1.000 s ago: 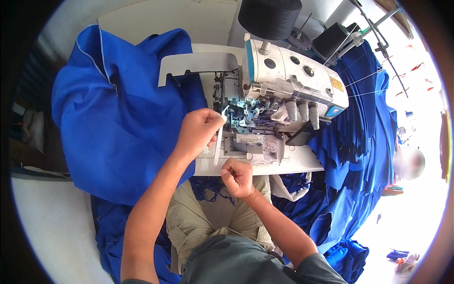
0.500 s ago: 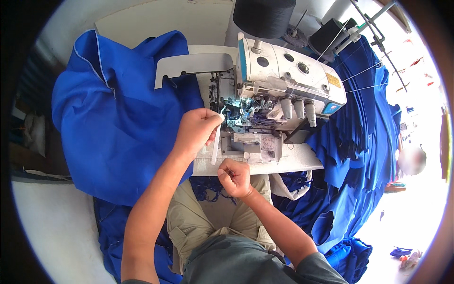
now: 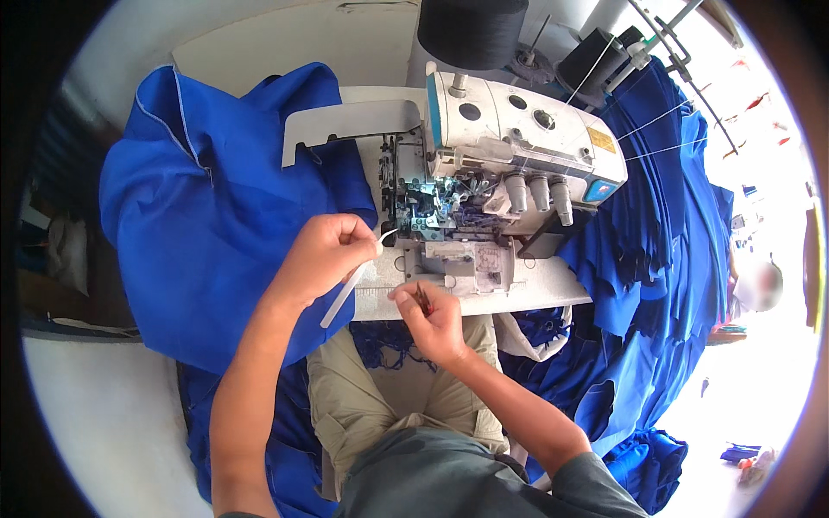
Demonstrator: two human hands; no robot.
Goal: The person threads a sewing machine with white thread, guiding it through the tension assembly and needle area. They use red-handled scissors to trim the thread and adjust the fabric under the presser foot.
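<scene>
The strip (image 3: 341,298), white and narrow, lies just left of the frame's centre, pinched between the thumb and fingers of our left hand (image 3: 324,259). It slants from upper right to lower left, its thin curved tip showing above our fingertips and its broad end in front of the edge of the table (image 3: 373,302). Half a second ago it stood nearly upright, with the tip up against the machine (image 3: 484,134); now our hand has drawn it down and to the left, away from the metal parts.

Our right hand (image 3: 439,328), just below centre, is curled around a small, dark, reddish piece (image 3: 424,300), which we see more plainly than in the earlier frame, where the fist was tighter. We cannot tell what the piece is.

The machine fills the upper centre, much as before, its metal workings exposed. A black cone (image 3: 472,34) stands at the top, with a smaller spool (image 3: 591,62) to its right. Blue cloth (image 3: 224,233) is heaped at left, and a blue stack (image 3: 643,190) hangs at right, both little changed.
</scene>
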